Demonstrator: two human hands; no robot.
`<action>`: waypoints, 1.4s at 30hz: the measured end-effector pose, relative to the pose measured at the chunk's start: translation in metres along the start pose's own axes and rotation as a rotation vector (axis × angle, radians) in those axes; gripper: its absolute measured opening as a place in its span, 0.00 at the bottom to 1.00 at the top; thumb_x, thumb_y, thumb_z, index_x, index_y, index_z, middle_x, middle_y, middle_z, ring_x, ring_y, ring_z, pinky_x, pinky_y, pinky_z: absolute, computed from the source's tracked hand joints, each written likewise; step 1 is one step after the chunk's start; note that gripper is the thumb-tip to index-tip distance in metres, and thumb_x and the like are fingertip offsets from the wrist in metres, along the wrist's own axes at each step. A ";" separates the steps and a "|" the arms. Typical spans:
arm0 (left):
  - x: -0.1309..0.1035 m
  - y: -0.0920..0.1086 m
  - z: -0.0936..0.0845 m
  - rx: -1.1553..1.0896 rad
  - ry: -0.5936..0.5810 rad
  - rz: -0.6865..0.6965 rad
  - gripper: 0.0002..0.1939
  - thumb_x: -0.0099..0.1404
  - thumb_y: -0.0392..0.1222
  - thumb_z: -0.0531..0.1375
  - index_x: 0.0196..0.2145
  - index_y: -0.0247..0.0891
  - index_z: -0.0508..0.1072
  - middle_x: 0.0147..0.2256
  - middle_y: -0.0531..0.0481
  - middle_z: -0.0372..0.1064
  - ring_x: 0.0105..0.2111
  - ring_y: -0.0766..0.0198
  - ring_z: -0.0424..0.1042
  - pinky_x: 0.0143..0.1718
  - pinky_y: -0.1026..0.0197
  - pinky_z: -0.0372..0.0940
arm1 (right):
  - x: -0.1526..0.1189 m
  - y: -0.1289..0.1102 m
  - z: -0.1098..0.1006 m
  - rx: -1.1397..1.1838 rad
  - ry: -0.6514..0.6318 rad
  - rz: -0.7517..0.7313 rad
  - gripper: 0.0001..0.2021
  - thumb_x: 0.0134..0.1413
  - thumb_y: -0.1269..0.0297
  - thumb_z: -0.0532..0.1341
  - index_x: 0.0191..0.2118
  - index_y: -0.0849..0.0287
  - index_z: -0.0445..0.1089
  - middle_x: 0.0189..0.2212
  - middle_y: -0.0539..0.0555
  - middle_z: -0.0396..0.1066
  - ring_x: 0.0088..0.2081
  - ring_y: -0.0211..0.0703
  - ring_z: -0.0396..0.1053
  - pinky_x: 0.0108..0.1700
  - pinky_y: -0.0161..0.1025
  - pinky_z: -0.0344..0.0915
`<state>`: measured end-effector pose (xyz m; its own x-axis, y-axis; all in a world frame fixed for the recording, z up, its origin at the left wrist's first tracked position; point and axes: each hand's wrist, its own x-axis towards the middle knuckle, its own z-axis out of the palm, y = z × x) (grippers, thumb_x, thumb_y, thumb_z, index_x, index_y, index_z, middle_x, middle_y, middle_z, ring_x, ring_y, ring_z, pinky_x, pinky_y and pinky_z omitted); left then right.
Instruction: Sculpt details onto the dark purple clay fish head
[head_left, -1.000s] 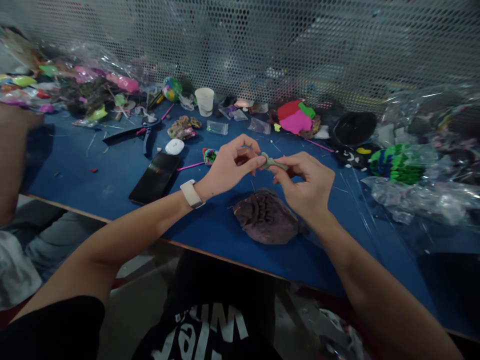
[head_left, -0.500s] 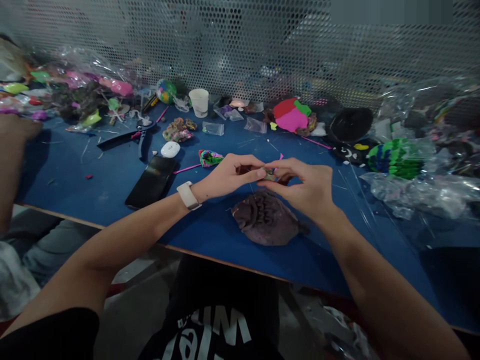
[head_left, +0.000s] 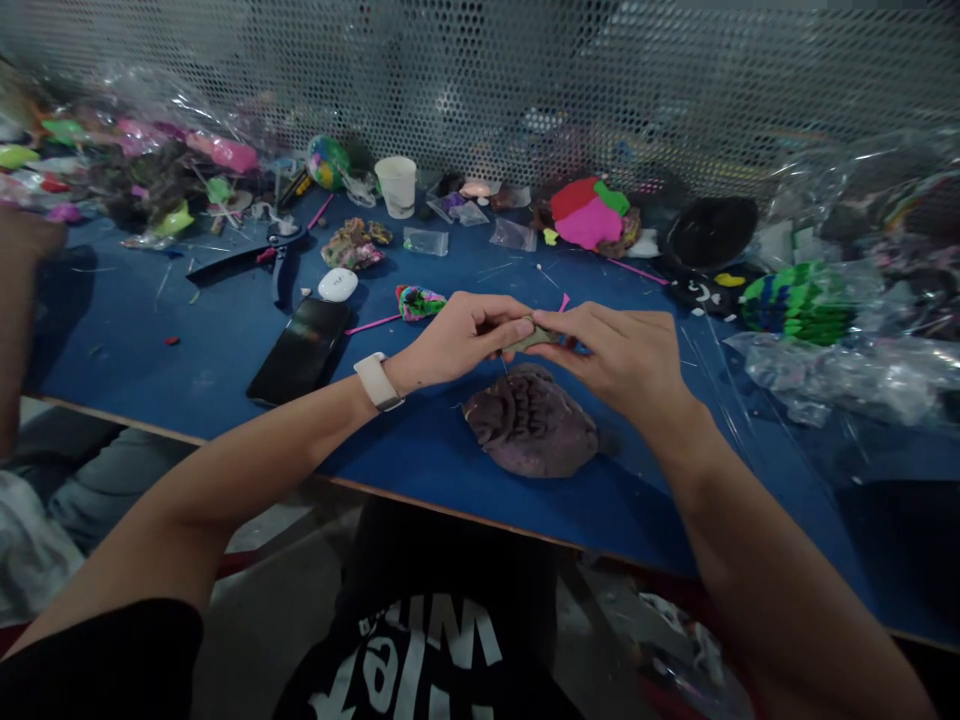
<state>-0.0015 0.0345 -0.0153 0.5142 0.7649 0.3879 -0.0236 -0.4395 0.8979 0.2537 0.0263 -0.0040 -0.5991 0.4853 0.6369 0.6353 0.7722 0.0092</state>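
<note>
Moved since last frame: clay bit (head_left: 534, 338) turned between the fingers, more of its grey-green side showing; dark clay (head_left: 536, 425) same spot on bench (head_left: 405, 440).
Far left: other person's hand (head_left: 30, 235), blurred, over bench's left end; grip can't tell.
Back left: clay heap (head_left: 150, 180) with plastic, along far edge; ball (head_left: 328, 162) to its right.
Pliers (head_left: 281, 262): blue handles, right of heap, lying flat.
Phone (head_left: 300, 350): black, face up, toward near edge; white case (head_left: 337, 285) just beyond it.
Cup (head_left: 397, 187): upright, near far edge.
Stick clay (head_left: 420, 302): multicolour, on pink stick, beside left hand.
Left hand (head_left: 457, 335): white band on wrist, thumb and fingers pinching clay bit's left end.
Clay bit: off bench, between both hands, above dark clay's far side.
Dark clay: ridged lump, middle of bench, toward near edge.
Right hand (head_left: 626, 355): pinching clay bit's right end, fingertips close to left's.
Back right: pink clay (head_left: 589, 230), then black bowl (head_left: 711, 232).
Far right: green clay (head_left: 799, 300), plastic wrap (head_left: 862, 375) on its near side.
</note>
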 end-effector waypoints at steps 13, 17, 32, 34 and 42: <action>0.000 -0.001 -0.006 0.075 0.034 0.112 0.31 0.70 0.73 0.73 0.42 0.39 0.81 0.33 0.49 0.76 0.30 0.67 0.71 0.32 0.62 0.65 | 0.013 -0.018 -0.003 0.406 -0.013 0.239 0.19 0.79 0.43 0.65 0.38 0.47 0.82 0.27 0.48 0.81 0.28 0.44 0.78 0.35 0.43 0.74; 0.000 -0.002 -0.006 0.068 0.075 0.157 0.29 0.70 0.71 0.74 0.48 0.41 0.82 0.37 0.48 0.79 0.33 0.66 0.75 0.34 0.62 0.69 | 0.015 -0.027 -0.002 0.665 -0.007 0.327 0.25 0.81 0.40 0.61 0.36 0.50 0.82 0.20 0.47 0.76 0.22 0.42 0.75 0.31 0.41 0.75; -0.007 0.000 0.002 0.143 0.082 0.124 0.28 0.85 0.67 0.58 0.58 0.40 0.84 0.48 0.42 0.85 0.43 0.59 0.84 0.47 0.57 0.78 | 0.014 -0.023 0.010 0.750 0.124 0.433 0.26 0.62 0.37 0.78 0.26 0.50 0.76 0.20 0.48 0.77 0.21 0.42 0.74 0.24 0.41 0.73; -0.007 0.000 0.004 0.073 0.058 0.099 0.29 0.84 0.68 0.59 0.60 0.41 0.84 0.52 0.41 0.85 0.47 0.57 0.85 0.50 0.56 0.79 | 0.013 -0.023 0.011 0.652 0.209 0.432 0.25 0.60 0.40 0.80 0.26 0.51 0.75 0.21 0.48 0.77 0.22 0.43 0.74 0.26 0.42 0.74; -0.005 0.001 0.007 -0.077 -0.002 0.036 0.31 0.75 0.69 0.70 0.54 0.37 0.85 0.47 0.43 0.84 0.45 0.59 0.82 0.48 0.59 0.77 | 0.007 -0.021 0.011 0.295 0.259 0.196 0.14 0.72 0.59 0.73 0.59 0.44 0.85 0.53 0.56 0.83 0.38 0.46 0.82 0.36 0.45 0.79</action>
<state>0.0019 0.0273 -0.0174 0.5139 0.7481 0.4198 -0.1080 -0.4291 0.8968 0.2308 0.0180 -0.0076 -0.3151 0.5445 0.7773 0.5357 0.7781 -0.3280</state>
